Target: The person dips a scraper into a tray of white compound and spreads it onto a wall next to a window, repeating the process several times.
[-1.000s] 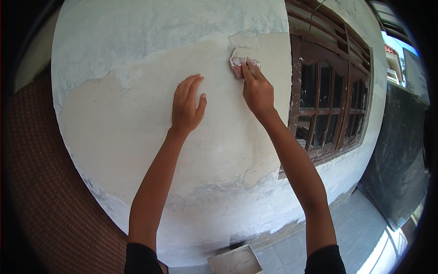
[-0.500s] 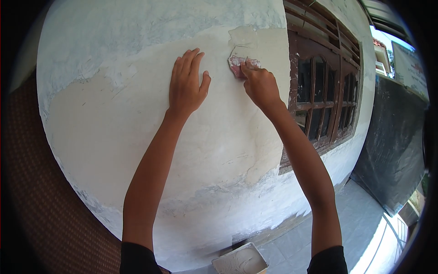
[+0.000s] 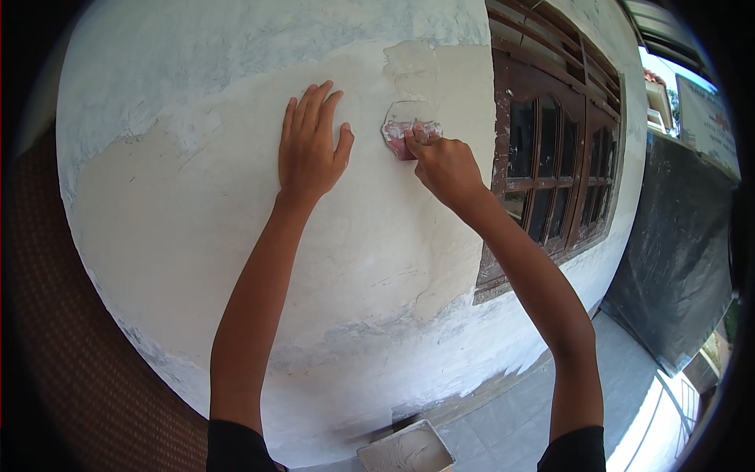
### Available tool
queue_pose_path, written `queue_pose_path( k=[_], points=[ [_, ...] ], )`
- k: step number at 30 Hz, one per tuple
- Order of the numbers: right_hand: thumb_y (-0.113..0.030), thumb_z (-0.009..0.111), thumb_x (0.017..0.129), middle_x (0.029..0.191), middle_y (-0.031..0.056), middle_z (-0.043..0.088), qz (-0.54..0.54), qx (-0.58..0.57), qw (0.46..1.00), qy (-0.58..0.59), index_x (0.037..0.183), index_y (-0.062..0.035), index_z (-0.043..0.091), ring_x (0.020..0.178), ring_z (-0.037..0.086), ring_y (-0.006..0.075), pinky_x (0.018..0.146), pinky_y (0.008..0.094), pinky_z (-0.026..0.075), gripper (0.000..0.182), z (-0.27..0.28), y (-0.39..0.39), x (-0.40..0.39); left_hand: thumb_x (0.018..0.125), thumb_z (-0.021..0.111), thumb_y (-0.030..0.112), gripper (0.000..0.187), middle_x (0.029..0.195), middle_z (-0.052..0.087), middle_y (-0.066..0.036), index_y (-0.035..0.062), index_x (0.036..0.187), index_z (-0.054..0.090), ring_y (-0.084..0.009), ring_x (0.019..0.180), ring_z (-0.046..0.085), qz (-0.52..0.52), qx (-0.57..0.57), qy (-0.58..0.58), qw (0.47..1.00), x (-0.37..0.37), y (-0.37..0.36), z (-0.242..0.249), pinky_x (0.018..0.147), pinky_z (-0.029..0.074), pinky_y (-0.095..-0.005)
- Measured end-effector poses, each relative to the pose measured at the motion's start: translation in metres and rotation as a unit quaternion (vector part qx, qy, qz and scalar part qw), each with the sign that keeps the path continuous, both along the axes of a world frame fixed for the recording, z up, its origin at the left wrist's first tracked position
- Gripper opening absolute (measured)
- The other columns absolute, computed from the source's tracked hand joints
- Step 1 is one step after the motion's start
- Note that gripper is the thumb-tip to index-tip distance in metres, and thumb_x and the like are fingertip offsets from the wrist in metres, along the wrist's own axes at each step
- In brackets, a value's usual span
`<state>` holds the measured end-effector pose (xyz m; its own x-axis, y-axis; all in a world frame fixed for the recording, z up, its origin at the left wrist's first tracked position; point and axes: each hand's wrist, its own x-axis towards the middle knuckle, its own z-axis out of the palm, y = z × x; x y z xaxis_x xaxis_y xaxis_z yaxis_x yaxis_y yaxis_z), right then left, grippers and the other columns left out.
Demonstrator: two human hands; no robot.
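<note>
My right hand (image 3: 450,169) grips a reddish putty scraper (image 3: 399,140) smeared with white filler, its blade against the wall (image 3: 236,244). A ridge of wet putty (image 3: 407,108) lies along the scraper's upper edge. To the left, my left hand (image 3: 312,145) rests flat on the wall, fingers stretched upward and thumb apart, holding nothing. Around both hands the wall carries a broad cream-coloured coat of putty, with bluish-white patches above and below it.
A brown wooden window (image 3: 550,149) with glass panes is set in the wall at right. On the floor below stands a tray of putty (image 3: 409,450). A dark sheet (image 3: 668,252) hangs at far right; a brown woven surface (image 3: 79,315) borders the left.
My right hand has drawn the scraper down the wall, leaving a longer strip of spread putty above it. My left hand stays flat on the wall; the view has shifted slightly.
</note>
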<state>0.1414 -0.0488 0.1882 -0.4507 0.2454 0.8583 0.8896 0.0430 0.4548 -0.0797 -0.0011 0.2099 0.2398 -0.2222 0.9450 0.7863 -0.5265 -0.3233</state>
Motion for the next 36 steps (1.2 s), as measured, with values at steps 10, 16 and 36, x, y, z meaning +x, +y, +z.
queue_pose_path(
  k=[10,16,36],
  points=[
    [-0.007,0.067,0.080,0.092,0.0143,0.072,0.203,0.014,0.977,0.063,0.110,-0.0082,0.069,0.076,0.071,0.0269,0.066,0.0347,0.058,0.029,0.011,-0.034,0.030,0.088,0.056,0.013,0.046,0.141,0.046,-0.012,0.0052,0.133,0.048,-0.0306,0.134,0.040,-0.010,0.006,-0.018,1.000,0.013,0.002,-0.001,0.114,0.026,-0.0504],
    [-0.005,0.062,0.085,0.096,0.0211,0.070,0.314,0.025,0.931,0.186,0.122,0.0000,0.057,0.082,0.070,0.0316,0.075,0.0365,0.056,0.038,0.046,-0.016,0.046,0.088,0.056,0.014,0.047,0.144,0.043,-0.011,0.0062,0.134,0.047,-0.0295,0.135,0.039,0.039,0.008,-0.020,0.999,0.016,0.002,-0.005,0.114,0.026,-0.0503],
    [-0.009,0.058,0.091,0.109,0.0116,0.067,0.529,-0.048,0.733,0.426,0.128,0.0060,0.052,0.094,0.063,0.0141,0.084,0.0276,0.050,0.041,0.093,0.040,0.076,0.089,0.055,0.017,0.046,0.144,0.044,-0.010,0.0069,0.134,0.048,-0.0291,0.136,0.039,0.085,0.016,-0.017,0.996,0.016,0.004,-0.006,0.114,0.027,-0.0500]
  ],
)
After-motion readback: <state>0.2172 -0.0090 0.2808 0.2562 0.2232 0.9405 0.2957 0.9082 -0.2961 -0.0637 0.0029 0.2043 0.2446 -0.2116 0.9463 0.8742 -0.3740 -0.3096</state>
